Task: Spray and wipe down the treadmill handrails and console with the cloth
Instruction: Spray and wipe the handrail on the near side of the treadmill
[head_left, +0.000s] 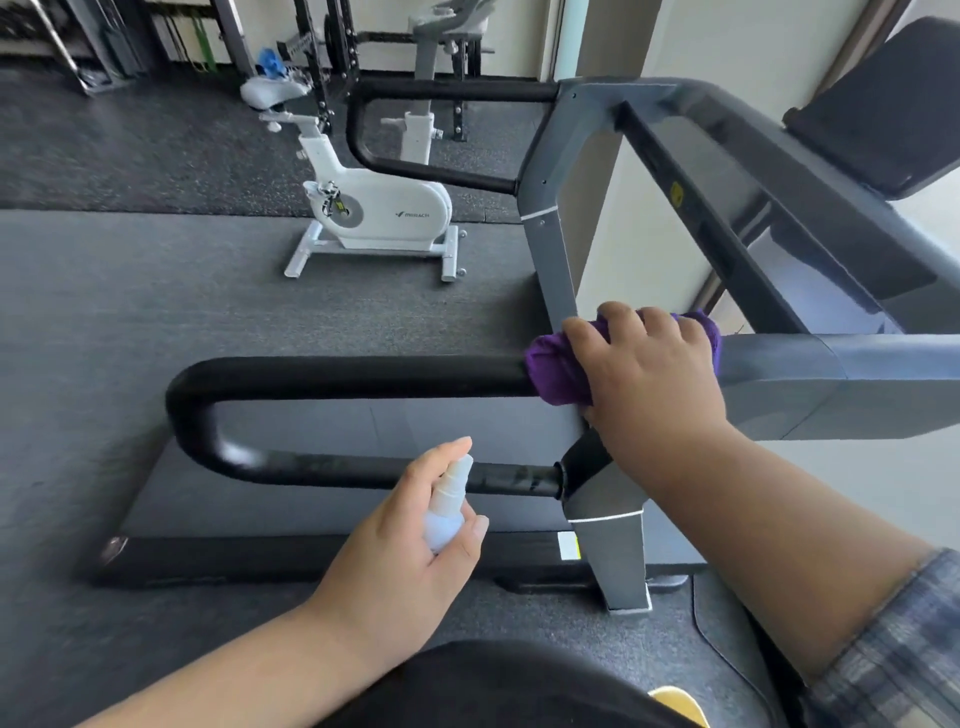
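Dark rubber gym flooring (130, 291) runs across the room, with a white exercise bike (374, 208) standing well beyond the treadmill (779, 379) and a black rack (332, 57) against the far wall. On the treadmill, the near black handrail (332, 371) loops out from the grey upright (608, 545) in a long U, upper bar above lower bar, and the far handrail (441, 91) mirrors it across the deck (311, 499). What looks like the console (878, 109) sits high at the right edge, tilted and only partly in view.

At the inner end of the near rail's upper bar, the right hand (649, 374) grips the purple cloth (550, 374), bunched round the bar where it meets the grey housing. Nearer the body and apart from it, the left hand (410, 535) is wrapped round a small spray bottle (447, 509), nozzle up, forefinger resting near the top, just in front of the lower bar.

To wipe well, I judge the cloth should stay wrapped fully round the bar and slide outward along it toward the curved end, turning at the bend so the underside is covered too. The lower bar probably wants spraying next; the bottle is already close to it.

Room is generous on the left, where the loop ends over open floor. The tight spots are the joint by the upright and the gap between the two bars.
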